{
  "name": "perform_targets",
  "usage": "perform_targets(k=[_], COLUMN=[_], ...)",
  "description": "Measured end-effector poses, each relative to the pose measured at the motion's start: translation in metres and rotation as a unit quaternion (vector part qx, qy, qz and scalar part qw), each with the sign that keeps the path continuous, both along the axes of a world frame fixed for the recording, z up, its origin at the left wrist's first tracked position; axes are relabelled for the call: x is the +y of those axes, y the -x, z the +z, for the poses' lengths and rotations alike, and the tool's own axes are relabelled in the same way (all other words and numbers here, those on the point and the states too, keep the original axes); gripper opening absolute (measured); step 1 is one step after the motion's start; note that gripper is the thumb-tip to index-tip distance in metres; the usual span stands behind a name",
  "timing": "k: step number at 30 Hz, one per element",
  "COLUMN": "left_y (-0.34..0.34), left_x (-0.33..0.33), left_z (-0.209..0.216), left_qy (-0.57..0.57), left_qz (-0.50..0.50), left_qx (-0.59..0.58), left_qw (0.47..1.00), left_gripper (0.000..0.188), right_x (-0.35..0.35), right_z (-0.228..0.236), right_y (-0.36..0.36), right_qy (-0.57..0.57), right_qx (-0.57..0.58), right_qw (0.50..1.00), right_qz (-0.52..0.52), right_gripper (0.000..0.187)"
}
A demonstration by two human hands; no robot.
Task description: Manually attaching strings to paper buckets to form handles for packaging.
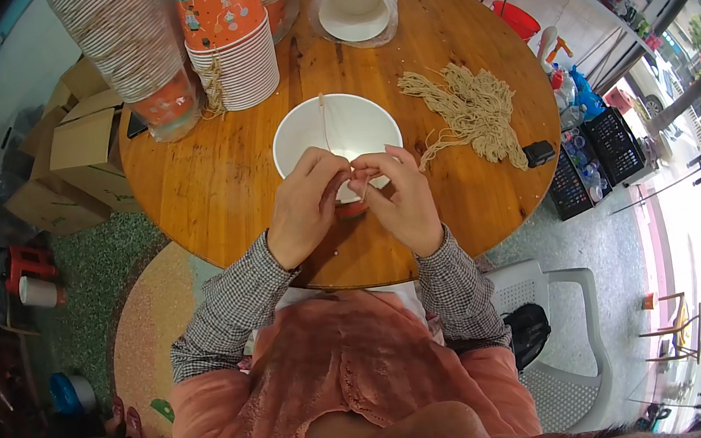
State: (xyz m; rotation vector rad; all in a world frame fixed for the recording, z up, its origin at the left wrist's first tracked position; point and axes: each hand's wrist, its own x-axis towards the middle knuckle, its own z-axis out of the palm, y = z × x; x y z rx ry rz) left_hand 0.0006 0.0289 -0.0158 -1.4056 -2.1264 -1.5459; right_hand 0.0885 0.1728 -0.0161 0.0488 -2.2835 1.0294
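Both of the person's hands meet over the near rim of a white-lined paper bucket [365, 125], which sits near the front of the round wooden counter [250, 187] with its mouth facing up and a little orange showing below its near edge. The left hand [309, 202] is mostly closed, its fingers curled inward and the thumb and forefinger drawn toward each other at the tips; whether it grips anything there is hidden. The right hand [401, 200] is bent in a pinch, thumb and forefinger brought together on a thin cord [325, 121], while its other fingers are loosely raised and partly spread. The 2 sets of fingertips are almost touching. The cord hangs from the far rim of the bucket and runs down across the white inside toward the left hand. Right of the bucket lies a loose bundle of tan twine [477, 111], with a small black object [538, 153] just beside its lower end. Beyond the bucket to the left stands a stack of orange-patterned buckets [234, 67], with some twine draped on its side, and farther back lies a plastic-wrapped stack of white tubs [355, 8].
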Motion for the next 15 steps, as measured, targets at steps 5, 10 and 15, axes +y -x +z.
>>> perform_targets(k=[5, 10, 15], left_y=[0.007, -0.001, -0.001], left_x=[0.001, -0.003, -0.004], left_z=[-0.009, -0.013, -0.009], left_qy=[-0.046, -0.03, 0.003], left_qz=[0.001, 0.028, -0.036], left_qx=[0.102, -0.084, -0.21], left_qw=[0.994, 0.996, 0.977], left_gripper=[0.017, 0.011, 0.019], right_x=[-0.006, -0.004, -0.012], right_z=[-0.009, -0.013, -0.01], right_y=[0.007, 0.011, 0.012], right_qy=[0.079, 0.154, 0.18], right_qx=[-0.018, 0.021, 0.08], right_qw=[0.997, 0.988, 0.98], right_qz=[0.006, -0.015, -0.019], right_gripper=[0.012, 0.008, 0.007])
